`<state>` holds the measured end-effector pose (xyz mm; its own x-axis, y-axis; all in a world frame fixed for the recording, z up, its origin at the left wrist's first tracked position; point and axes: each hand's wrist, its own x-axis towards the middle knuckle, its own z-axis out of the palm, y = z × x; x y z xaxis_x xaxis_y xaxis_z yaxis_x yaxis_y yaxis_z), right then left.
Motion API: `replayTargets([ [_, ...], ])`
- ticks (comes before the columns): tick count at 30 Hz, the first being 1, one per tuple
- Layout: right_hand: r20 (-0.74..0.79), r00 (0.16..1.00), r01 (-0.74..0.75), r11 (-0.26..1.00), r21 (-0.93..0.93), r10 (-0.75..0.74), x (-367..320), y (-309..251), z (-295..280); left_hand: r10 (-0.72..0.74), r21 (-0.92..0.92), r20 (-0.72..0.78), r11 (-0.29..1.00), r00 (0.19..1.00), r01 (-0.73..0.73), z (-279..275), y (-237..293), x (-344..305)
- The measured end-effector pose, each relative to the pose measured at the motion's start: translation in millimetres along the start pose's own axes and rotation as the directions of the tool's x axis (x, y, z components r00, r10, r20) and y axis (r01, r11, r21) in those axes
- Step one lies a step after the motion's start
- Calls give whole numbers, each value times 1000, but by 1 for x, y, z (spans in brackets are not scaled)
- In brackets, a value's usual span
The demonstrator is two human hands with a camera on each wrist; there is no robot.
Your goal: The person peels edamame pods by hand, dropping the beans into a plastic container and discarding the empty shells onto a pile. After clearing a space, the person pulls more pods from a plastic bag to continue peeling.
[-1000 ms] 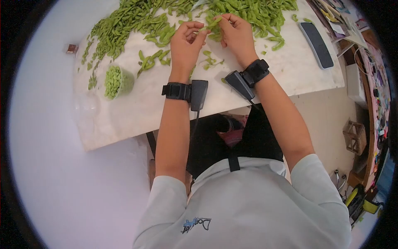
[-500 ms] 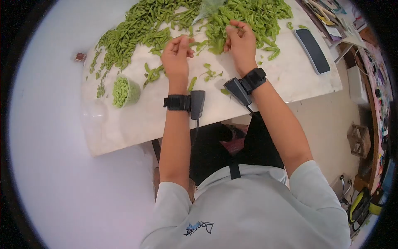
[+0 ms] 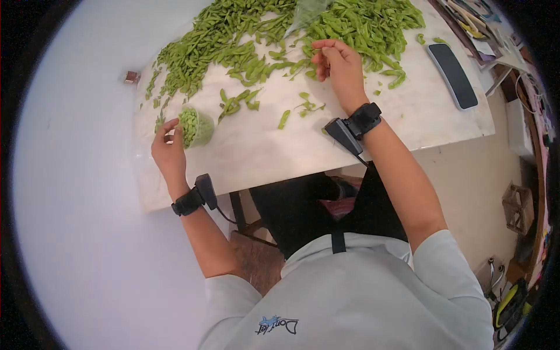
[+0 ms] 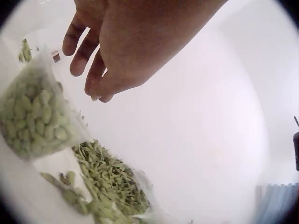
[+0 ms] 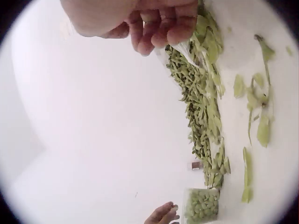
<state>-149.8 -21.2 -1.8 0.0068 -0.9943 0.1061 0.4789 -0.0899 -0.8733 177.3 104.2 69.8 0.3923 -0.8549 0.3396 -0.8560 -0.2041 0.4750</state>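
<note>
The left hand (image 3: 168, 153) is beside a clear plastic cup (image 3: 205, 129), its fingertips right at the rim. Shelled green beans (image 4: 35, 116) fill the cup. In the left wrist view the fingers are bent and spread, with the thumb tip close to a fingertip; no bean shows clearly between them. Over the near edge of a heap of green bean pods (image 3: 364, 29), the right hand (image 3: 344, 70) hovers with loosely curled fingers. The right wrist view shows its fingers (image 5: 161, 37) from below, with nothing visible in them.
A second spread of pods (image 3: 216, 44) covers the table's far left. Loose pods (image 3: 236, 102) and a single pod (image 3: 284, 119) lie nearer the front. A clear plastic bag (image 3: 308, 14) rests between the heaps. On the right is a phone (image 3: 454, 76).
A second ago both hands held a pod together over the table. They have since parted; the left hand has swung left to the cup, while the right stays near the heap.
</note>
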Motion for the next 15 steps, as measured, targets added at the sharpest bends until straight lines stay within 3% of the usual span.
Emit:
replayTargets([
  [3,91,995,24,1000,16,-25,-6,-4,0,224,12,-170,974,960,-225,12,-12,4],
  [4,109,994,9,1000,18,-11,-4,-2,-2,115,37,-142,993,983,-111,9,13,-2],
  [7,145,989,-17,1000,-16,20,-3,5,-5,130,-158,-61,978,990,-138,16,36,7],
  [9,151,988,-6,997,-82,18,-2,6,-5,185,-169,29,970,982,-177,20,60,14],
  [12,29,1000,7,977,-213,-1,0,13,-2,289,-255,126,934,949,-251,39,96,27],
  [15,10,999,45,976,-212,-44,5,21,-5,363,-319,217,904,906,-286,70,126,49],
])
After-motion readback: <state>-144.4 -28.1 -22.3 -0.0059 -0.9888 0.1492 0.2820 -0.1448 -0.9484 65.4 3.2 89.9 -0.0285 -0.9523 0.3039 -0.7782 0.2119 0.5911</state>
